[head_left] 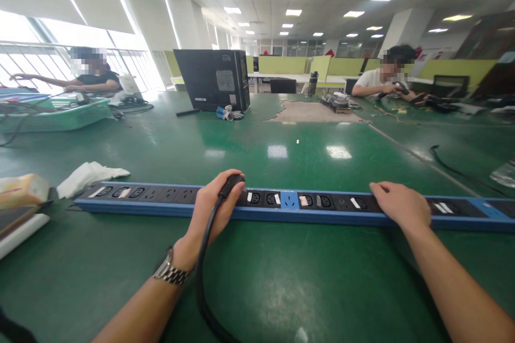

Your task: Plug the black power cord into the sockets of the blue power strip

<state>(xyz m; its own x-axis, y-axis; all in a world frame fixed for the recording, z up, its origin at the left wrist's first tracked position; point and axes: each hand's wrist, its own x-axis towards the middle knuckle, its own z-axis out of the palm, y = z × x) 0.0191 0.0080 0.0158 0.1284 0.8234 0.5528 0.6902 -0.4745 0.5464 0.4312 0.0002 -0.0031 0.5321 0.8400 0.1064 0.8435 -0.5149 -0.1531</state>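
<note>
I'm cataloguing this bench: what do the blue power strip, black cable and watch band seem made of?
Power strip: probably coated metal, by its straight, satin blue edge; socket faces look like moulded black plastic. Cable: likely rubber or soft plastic, satin black, curving smoothly. Watch band: apparently polished metal, silvery links glinting.

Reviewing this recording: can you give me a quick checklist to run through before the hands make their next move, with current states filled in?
1. Left hand holding the black plug: ok.
2. Right hand on the power strip: ok.
3. Blue socket between the hands uncovered: ok.
4. Plug's contact end visible: not ok, no contacts show.
5. Whole strip in view: not ok, its right end leaves the frame.
6. Cable slack: cannot tell, it leaves the frame below.
</note>
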